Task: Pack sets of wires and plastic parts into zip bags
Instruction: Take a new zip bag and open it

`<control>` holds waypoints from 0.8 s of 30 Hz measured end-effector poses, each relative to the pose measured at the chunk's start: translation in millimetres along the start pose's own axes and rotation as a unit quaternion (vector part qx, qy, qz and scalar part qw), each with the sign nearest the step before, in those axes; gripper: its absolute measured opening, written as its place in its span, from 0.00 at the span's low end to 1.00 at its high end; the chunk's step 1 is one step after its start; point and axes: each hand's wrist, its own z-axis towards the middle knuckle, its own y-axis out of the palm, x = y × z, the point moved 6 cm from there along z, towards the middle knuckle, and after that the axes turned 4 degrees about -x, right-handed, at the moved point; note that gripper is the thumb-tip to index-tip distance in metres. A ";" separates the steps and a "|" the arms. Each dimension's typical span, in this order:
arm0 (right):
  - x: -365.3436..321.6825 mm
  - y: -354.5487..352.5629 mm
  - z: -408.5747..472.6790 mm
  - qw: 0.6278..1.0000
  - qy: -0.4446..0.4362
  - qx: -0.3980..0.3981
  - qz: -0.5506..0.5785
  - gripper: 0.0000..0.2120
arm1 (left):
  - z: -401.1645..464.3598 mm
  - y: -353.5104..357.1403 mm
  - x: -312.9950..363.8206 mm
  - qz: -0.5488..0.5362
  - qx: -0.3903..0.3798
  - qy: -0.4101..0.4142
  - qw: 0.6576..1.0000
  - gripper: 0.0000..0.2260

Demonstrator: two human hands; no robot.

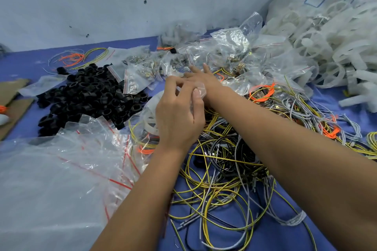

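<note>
The left hand [179, 116] pinches the crumpled mouth of a clear plastic zip bag [150, 116] between curled fingers [196, 94] and thumb. The bag hangs down over the blue surface [26, 63], and inside it show a white plastic ring, yellow wire loops and a bit of orange wire. The right hand [201, 79] reaches past it with straight fingers resting on a heap of small clear zip bags with red seal strips [140, 71]; its fingertips are partly hidden behind the left hand, so whether they hold anything there cannot be told. Below both forearms sprawls a tangle of yellow, grey and black wires [220, 169]. A pile of black plastic rings [89, 93] lies left, beside empty flat bags [61, 179]. White plastic parts [330, 47] heap at the right, blurred and cut off by the edge.
</note>
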 end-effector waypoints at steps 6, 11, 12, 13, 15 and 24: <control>-9.3 -1.5 4.0 1.000 -0.004 -0.001 -0.026 0.34 | 0.4 -3.5 -4.6 0.012 0.010 -0.037 0.999 0.18; -6.7 -12.0 -9.1 0.999 0.025 0.040 0.003 0.27 | 1.5 -13.8 -11.4 0.038 0.046 -0.042 0.997 0.18; -4.5 -12.3 -12.8 0.998 0.042 0.043 -0.001 0.23 | 1.7 -16.5 -13.8 0.048 0.055 -0.044 0.996 0.18; -2.2 -12.6 -15.2 0.997 0.060 0.047 -0.007 0.17 | 1.7 -18.8 -15.1 0.057 0.063 -0.045 0.995 0.18; 0.8 -14.4 -18.6 0.995 0.089 0.052 -0.008 0.11 | 1.2 -21.2 -14.2 0.075 0.072 -0.043 0.994 0.18; 47.5 -55.9 -50.9 0.925 0.213 0.280 0.142 0.10 | 3.1 -16.7 -9.5 0.116 0.041 -0.056 0.991 0.20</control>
